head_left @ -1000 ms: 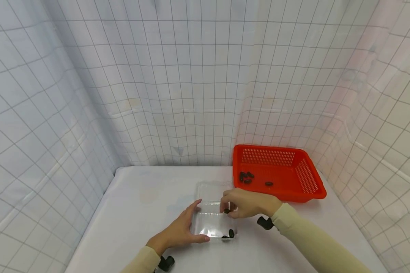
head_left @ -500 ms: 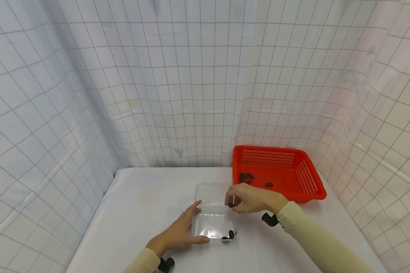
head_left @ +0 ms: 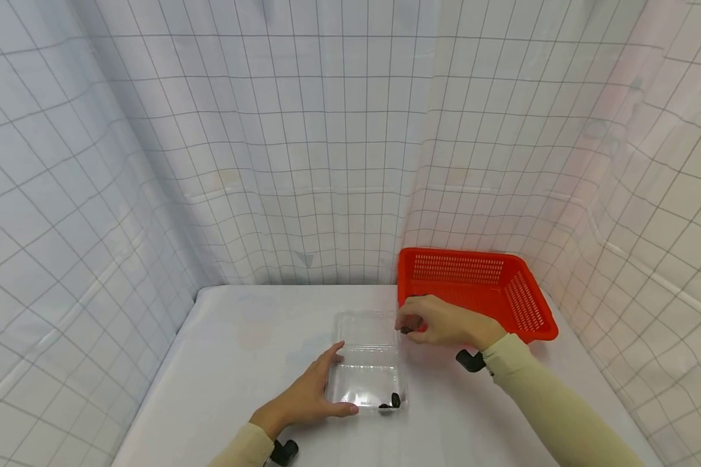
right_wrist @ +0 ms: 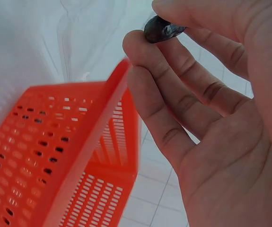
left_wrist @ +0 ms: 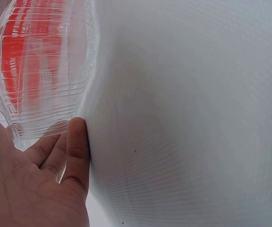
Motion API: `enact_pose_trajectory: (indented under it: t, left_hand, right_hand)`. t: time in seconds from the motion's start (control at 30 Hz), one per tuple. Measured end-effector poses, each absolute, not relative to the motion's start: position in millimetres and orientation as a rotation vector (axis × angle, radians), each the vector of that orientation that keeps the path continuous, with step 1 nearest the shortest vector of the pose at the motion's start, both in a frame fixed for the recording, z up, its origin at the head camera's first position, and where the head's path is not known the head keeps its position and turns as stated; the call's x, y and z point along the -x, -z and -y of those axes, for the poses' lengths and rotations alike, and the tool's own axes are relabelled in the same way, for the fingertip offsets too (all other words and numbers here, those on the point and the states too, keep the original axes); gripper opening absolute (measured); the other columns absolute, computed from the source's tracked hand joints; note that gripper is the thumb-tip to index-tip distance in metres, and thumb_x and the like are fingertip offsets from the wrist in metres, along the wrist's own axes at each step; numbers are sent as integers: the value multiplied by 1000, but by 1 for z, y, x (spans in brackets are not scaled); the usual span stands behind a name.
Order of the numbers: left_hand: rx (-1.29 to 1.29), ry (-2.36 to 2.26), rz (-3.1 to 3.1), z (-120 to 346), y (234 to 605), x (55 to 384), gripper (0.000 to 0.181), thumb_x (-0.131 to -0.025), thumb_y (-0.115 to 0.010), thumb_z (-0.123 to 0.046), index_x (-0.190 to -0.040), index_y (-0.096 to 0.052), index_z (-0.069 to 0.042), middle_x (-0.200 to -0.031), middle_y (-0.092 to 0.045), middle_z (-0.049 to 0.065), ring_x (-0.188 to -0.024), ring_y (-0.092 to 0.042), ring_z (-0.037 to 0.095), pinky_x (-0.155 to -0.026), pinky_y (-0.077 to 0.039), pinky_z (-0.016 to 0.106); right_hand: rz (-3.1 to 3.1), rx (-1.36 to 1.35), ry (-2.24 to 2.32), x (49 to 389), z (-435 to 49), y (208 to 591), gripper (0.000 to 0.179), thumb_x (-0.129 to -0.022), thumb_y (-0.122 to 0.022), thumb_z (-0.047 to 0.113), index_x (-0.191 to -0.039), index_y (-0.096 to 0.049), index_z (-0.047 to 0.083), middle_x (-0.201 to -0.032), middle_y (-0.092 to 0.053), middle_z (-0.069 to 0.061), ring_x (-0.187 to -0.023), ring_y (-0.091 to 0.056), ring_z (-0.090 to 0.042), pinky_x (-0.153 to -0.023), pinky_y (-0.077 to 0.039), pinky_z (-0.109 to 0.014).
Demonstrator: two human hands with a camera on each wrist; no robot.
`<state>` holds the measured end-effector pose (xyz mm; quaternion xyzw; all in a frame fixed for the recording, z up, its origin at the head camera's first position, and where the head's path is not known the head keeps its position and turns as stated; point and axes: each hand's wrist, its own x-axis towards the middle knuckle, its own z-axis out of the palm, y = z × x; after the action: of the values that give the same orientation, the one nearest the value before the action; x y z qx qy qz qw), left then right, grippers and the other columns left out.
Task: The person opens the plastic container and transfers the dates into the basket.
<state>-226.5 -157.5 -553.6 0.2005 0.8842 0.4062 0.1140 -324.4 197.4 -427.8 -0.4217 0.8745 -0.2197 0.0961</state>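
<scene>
A hinged clear plastic box [head_left: 359, 379] lies with its lid [head_left: 365, 329] folded back on the white table. My left hand [head_left: 312, 392] holds its left side, thumb along the front edge and fingers toward the hinge; the left wrist view shows the fingertips at the ribbed wall [left_wrist: 46, 101]. Two dark oval pieces, one of them upright [head_left: 395, 400], sit in the box's front right corner. My right hand [head_left: 444, 321] pinches another small, glossy dark oval piece [right_wrist: 162, 30] between thumb and fingertips, beside the lid and at the front left rim of a red basket [head_left: 485, 295].
Behind and to the right, the red basket has slotted walls; my right hand hides its front left part. White grid-lined curtains [head_left: 327, 162] enclose the table [head_left: 251, 337] at the back and both sides. A black wrist device [head_left: 470, 360] hangs below my right wrist.
My right hand has moved back and to the right with the dark oval piece, from over the box to the basket's rim. The left hand and the box have stayed put.
</scene>
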Motion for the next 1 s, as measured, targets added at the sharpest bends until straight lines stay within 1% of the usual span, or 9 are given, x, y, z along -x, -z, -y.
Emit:
enact_pose_trajectory:
  t: [0.1,0.3,0.53,0.77,1.0]
  left_hand:
    - [-586,-1191,-2592,158,553,226,133,-90,-99,-58,-187,-18,-16,-175,-52,19,-160,-55,40,-119,-56,64]
    - [-577,-1188,-2584,158,553,226,133,-91,-98,-59,-188,-17,-18,-176,-51,19,-162,-53,42,-121,-55,66]
    - [-569,-1184,-2590,158,553,226,133,-90,-98,-59,-188,-18,-19,-176,-51,18,-163,-53,41,-122,-54,67]
    - [-568,-1192,-2587,159,553,226,133,-90,-98,-59,-188,-17,-19,-176,-51,18,-163,-53,41,-122,-54,67]
    - [-567,-1187,-2586,158,554,226,132,-91,-98,-58,-188,-17,-20,-177,-50,17,-164,-51,42,-125,-51,70]
  right_hand:
    - [-2621,1238,644,327,-202,427,22,-108,-82,12,-126,-84,24,-119,-77,13,-108,-71,-6,-99,-65,-31]
    - [-2676,1214,633,335,-209,427,23,-107,-83,12,-124,-84,28,-117,-76,13,-107,-70,-6,-98,-64,-33]
    - [-2682,1125,667,342,-215,424,24,-108,-81,11,-128,-84,24,-118,-77,12,-108,-71,-8,-101,-66,-36]
    - [-2711,1108,684,350,-222,423,24,-108,-82,10,-130,-83,18,-124,-80,7,-113,-75,-12,-105,-66,-40]
    - [-2719,1067,694,358,-230,424,23,-108,-81,11,-129,-84,19,-126,-81,6,-117,-75,-13,-109,-65,-45]
